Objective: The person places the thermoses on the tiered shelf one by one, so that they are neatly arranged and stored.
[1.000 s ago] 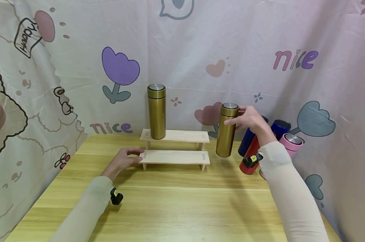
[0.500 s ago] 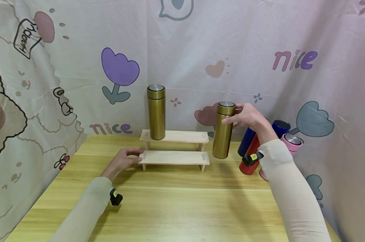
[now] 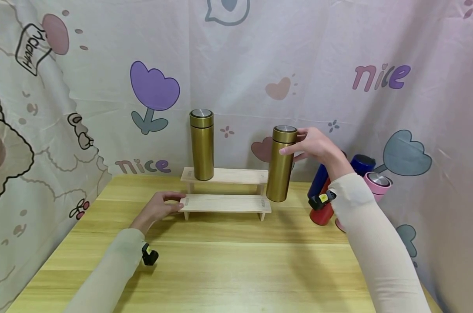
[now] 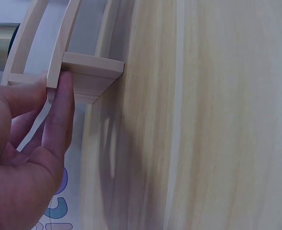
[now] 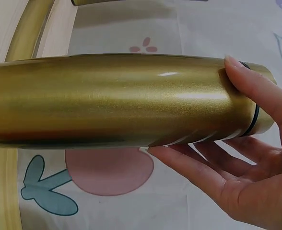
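My right hand [image 3: 316,145] grips a gold thermos bottle [image 3: 280,171] near its lid, thumb on one side and fingers on the other. The bottle is slightly tilted and overlaps the right end of the upper shelf in the head view. With my left hand [image 3: 158,209] I pinch the left end of the lower wooden shelf [image 3: 224,203], thumb above and fingers below, as the left wrist view shows. Behind it is the upper wooden shelf [image 3: 236,176]. A second gold thermos bottle [image 3: 202,148] stands upright on that shelf's left end.
To the right, partly behind my right arm, stand a red bottle [image 3: 321,215], blue bottles [image 3: 363,163] and a pink bottle [image 3: 378,184]. A patterned cloth [image 3: 236,65] hangs right behind the wooden table [image 3: 228,269].
My right hand has carried the gold thermos bottle left and slightly up, from beside the shelves to their right end. My left hand stays on the lower shelf.
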Demonstrator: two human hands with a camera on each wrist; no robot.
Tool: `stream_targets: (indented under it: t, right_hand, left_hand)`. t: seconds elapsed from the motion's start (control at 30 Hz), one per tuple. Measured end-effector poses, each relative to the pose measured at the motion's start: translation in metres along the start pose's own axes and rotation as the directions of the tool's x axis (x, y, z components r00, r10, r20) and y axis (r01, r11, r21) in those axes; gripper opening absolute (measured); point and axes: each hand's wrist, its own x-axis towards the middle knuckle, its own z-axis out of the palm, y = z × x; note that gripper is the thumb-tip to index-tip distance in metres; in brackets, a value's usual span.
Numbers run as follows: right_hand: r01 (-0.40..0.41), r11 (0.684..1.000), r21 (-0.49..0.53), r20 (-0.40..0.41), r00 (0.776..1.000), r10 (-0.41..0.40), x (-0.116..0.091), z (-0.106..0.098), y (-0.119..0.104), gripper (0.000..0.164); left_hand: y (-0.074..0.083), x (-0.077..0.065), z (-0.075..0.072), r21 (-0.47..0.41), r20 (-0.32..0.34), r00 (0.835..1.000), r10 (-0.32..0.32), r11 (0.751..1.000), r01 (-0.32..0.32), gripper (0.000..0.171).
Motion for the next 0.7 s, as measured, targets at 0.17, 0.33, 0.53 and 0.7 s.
stream_targets:
  t: [0.17, 0.33, 0.53, 0.7]
  right_hand:
    - [0.02, 1.0, 0.018, -0.013, 1.0, -0.02, 0.004, 0.008, -0.006, 0.076]
    - [0.057, 0.997, 0.054, -0.044, 0.998, -0.055, 0.01, 0.018, -0.011, 0.071]
    - [0.099, 0.991, 0.093, -0.092, 0.992, -0.09, 0.015, 0.032, -0.019, 0.068]
    - [0.101, 0.99, 0.095, -0.138, 0.987, -0.087, 0.022, 0.044, -0.03, 0.071]
  left_hand:
    - [-0.001, 0.001, 0.0, -0.017, 0.002, 1.0, 0.0, 1.0, 0.0, 0.043]
    - [0.0, 0.001, 0.001, -0.028, 0.004, 1.0, -0.01, 1.0, 0.01, 0.044]
    - [-0.001, 0.001, 0.001, -0.044, 0.015, 1.0, -0.008, 0.999, 0.009, 0.044]
    - [0.002, 0.0, -0.001, -0.042, 0.017, 1.0, -0.008, 0.999, 0.008, 0.045]
